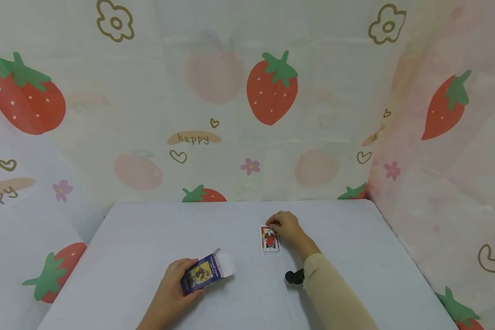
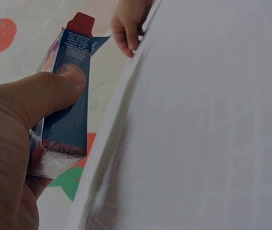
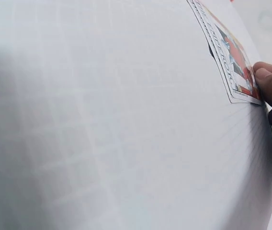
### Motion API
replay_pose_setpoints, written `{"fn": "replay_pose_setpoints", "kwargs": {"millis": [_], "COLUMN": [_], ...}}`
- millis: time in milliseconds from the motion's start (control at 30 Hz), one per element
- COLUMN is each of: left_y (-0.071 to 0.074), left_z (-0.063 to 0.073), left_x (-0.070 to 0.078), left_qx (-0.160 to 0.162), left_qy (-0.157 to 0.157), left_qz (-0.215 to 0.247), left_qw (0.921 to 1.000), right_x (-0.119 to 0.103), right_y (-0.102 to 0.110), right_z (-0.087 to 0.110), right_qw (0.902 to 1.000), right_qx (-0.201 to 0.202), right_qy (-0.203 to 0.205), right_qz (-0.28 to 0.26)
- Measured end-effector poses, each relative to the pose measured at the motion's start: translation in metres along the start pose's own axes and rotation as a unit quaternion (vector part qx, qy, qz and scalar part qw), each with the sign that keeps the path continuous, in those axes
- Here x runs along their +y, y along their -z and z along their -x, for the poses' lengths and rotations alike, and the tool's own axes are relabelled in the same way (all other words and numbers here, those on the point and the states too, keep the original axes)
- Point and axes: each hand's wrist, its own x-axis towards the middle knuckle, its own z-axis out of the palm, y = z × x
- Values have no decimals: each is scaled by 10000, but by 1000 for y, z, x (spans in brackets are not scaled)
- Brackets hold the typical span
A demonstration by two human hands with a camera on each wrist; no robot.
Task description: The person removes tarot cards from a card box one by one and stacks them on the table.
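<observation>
My left hand [image 1: 169, 286] grips a blue tarot card box [image 1: 202, 273] with a yellow picture on its front. The thumb lies along one narrow side of the box [image 2: 66, 127] in the left wrist view, and the end flap stands open. Farther back on the table, my right hand [image 1: 288, 228] pinches the top edge of some tarot cards [image 1: 270, 243], face up with a red-robed figure on top. More than one card edge shows along the near side of the cards [image 3: 236, 57] in the right wrist view.
Both hands are over a table with a white cloth [image 1: 239, 302]. A black device [image 1: 294, 277] sits at the right sleeve's cuff. Behind the table hangs a backdrop [image 1: 222, 174] printed with strawberries, which continues down both sides.
</observation>
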Motion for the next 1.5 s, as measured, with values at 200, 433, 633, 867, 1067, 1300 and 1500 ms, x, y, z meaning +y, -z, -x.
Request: {"fn": "replay_pose_setpoints", "kwargs": {"millis": [200,433,633,867,1067,1300,1500], "left_y": [1,1,1,0,0,-1,1], "left_z": [0,-2,-1,1,1,1,0], "left_x": [1,2,1,-1,-1,-1,-1], "left_qx": [-11,-44,-45,-3,5,7,20], "left_qy": [50,118,141,71,40,37,55], "left_qz": [-41,-32,-39,-88,-53,-103,-99], "left_qw": [10000,9999,9999,9999,10000,9999,9999], "right_x": [-3,-7,-19,-33,-45,-62,-76], "right_y": [6,15,22,22,21,19,14], "right_z": [2,5,16,34,50,65,74], "right_qw": [9993,9974,9958,9940,9911,9887,9859], "right_qx": [-95,170,464,683,809,873,948], "right_qy": [-122,-220,-153,-105,-59,134,322], "right_qz": [-328,-665,-779,-846,-1054,-1211,-1343]}}
